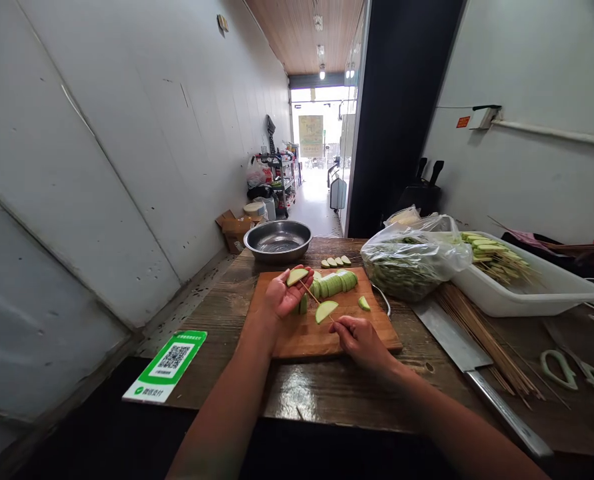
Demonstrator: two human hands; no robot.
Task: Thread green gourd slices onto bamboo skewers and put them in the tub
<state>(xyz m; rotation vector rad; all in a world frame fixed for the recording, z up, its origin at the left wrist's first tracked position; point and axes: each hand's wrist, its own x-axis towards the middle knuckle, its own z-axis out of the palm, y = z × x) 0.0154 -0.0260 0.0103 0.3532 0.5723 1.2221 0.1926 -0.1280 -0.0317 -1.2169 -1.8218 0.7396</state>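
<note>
My left hand point(287, 295) is turned palm up, with a pale half-moon zucchini slice point(297, 276) held between thumb and fingers. Pinched in my right hand point(355, 335) is the lower end of a thin wooden skewer point(311, 292). One zucchini slice point(326, 311) is threaded on this skewer, close to my right fingers. The skewer's far end reaches the slice in my left hand; whether it pierces that slice I cannot tell. Both hands are over a wooden cutting board point(307, 343). Behind them lies a row of cut zucchini point(333, 285), and a small end piece point(363, 303) sits at the right.
Several slices point(336, 261) lie beyond the board, near a steel basin point(278, 252). To the right are a filled plastic bag point(411, 260), a white tray point(521, 300) of skewered slices, a cleaver point(454, 333), loose skewers point(491, 347) and scissors point(559, 370). A QR-code card point(169, 365) lies left.
</note>
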